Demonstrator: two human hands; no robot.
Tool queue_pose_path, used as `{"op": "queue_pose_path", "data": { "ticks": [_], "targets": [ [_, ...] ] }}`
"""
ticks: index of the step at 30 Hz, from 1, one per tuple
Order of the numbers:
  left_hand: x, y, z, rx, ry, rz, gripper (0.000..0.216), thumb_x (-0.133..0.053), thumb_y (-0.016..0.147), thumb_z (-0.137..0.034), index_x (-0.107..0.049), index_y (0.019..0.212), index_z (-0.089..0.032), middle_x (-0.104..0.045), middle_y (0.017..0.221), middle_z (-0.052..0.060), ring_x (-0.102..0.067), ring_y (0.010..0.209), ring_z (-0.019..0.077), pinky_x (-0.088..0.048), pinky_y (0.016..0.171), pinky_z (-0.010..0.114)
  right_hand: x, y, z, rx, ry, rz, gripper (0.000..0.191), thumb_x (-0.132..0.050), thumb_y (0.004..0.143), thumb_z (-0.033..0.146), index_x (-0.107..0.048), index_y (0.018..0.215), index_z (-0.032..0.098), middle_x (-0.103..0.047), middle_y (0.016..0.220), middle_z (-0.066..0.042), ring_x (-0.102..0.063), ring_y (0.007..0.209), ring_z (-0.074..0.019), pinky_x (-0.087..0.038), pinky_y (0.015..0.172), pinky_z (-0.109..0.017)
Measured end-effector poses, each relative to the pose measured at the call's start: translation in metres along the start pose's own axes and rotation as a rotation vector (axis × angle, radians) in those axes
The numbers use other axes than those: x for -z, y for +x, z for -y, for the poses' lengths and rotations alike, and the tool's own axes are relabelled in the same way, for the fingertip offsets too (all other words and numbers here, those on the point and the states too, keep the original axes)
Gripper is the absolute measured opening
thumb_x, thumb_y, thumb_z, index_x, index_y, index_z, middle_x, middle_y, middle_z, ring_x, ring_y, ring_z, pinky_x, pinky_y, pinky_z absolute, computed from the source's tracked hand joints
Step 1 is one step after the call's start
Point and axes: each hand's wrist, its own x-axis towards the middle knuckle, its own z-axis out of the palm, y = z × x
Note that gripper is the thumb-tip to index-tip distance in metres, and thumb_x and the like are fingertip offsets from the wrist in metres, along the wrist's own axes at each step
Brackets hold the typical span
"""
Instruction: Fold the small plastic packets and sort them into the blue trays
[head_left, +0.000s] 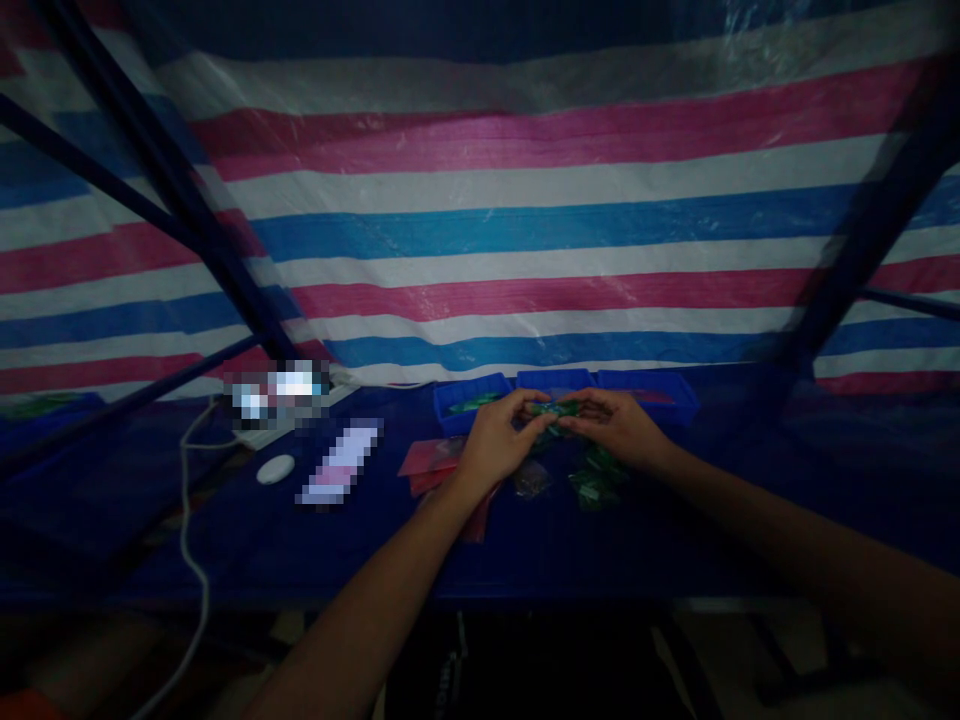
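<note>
My left hand (pixel 504 432) and my right hand (pixel 613 425) meet over the blue table, fingers closed from both sides on a small green packet (pixel 555 408). The packet looks shiny, like clear plastic with something green in it; its contents are too dark to make out. Under my right hand lies a pile of similar green packets (pixel 596 480). A clear plastic bag (pixel 531 479) with small dark contents rests between the hands' shadows. Red plastic bags (pixel 429 458) lie beside my left hand, partly hidden by the wrist.
Behind my hands stand three blue bins: a left bin (pixel 442 412) with green packets, a middle bin (pixel 555 378) and a right bin (pixel 686 405) with something red. To the left are a phone (pixel 341 465), a white round object (pixel 275 469) and a white cable (pixel 196 570). Blue frame posts flank the table.
</note>
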Motion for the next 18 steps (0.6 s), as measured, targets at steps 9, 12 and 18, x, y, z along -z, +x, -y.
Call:
{"op": "queue_pose_path", "data": {
  "ticks": [9, 12, 18],
  "targets": [
    [-0.0031, 0.0004, 0.0025, -0.111, 0.122, -0.049, 0.032, -0.059, 0.096, -0.031, -0.058, 0.127, -0.022, -0.064, 0.126, 0.010, -0.062, 0.117, 0.0233, -0.052, 0.101, 0.043, 0.0020, 0.0020, -0.0035, 0.073, -0.173, -0.289, 0.033, -0.076, 0.079, 0.040, -0.063, 0.101, 0.019, -0.073, 0.094, -0.007, -0.072, 0.084, -0.0213, -0.060, 0.076, -0.036],
    [-0.0034, -0.0008, -0.0003, -0.171, 0.165, 0.000, 0.034, -0.059, 0.096, -0.034, -0.060, 0.129, -0.023, -0.063, 0.129, 0.010, -0.058, 0.124, 0.0241, -0.047, 0.109, 0.045, 0.0024, 0.0006, -0.0049, 0.153, -0.362, -0.379, 0.026, -0.071, 0.084, 0.039, -0.063, 0.099, 0.020, -0.071, 0.094, -0.007, -0.070, 0.084, -0.0219, -0.060, 0.074, -0.036],
    [-0.0038, -0.0018, -0.0017, -0.144, 0.078, 0.066, 0.044, -0.066, 0.092, -0.036, -0.059, 0.133, -0.024, -0.065, 0.129, 0.008, -0.062, 0.118, 0.0237, -0.049, 0.104, 0.042, -0.0048, -0.0057, -0.0005, 0.369, -0.453, 0.004, 0.033, -0.068, 0.085, 0.028, -0.064, 0.117, 0.024, -0.065, 0.118, -0.009, -0.068, 0.103, -0.0230, -0.059, 0.090, -0.040]
  ]
}}
